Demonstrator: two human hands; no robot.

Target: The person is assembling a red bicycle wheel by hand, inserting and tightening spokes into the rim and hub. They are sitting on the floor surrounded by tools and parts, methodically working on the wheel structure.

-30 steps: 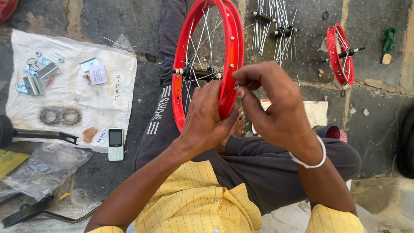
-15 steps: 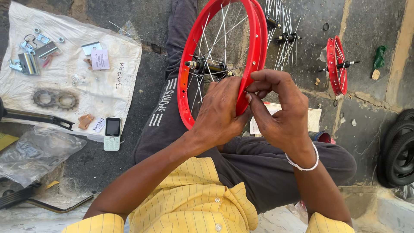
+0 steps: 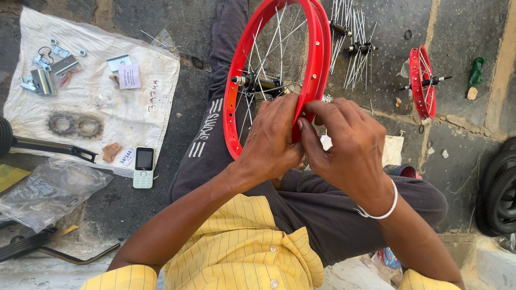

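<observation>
Both hands, left hand (image 3: 271, 137) and right hand (image 3: 344, 142), pinched on red wheel rim (image 3: 236, 96); several spokes (image 3: 269, 51) laced to hub (image 3: 252, 81), more loose spokes (image 3: 352, 45) waiting.

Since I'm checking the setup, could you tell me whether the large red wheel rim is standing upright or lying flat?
Upright. The red wheel rim stands on edge over the person's lap, spokes and hub visible inside it, with the left hand and right hand gripping its lower edge.

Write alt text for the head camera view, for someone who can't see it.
Seen from above, a seated person's left hand and right hand pinch the near edge of an upright red spoked wheel rim. A white cloth with small metal parts and a phone lie on the stone floor.
</observation>
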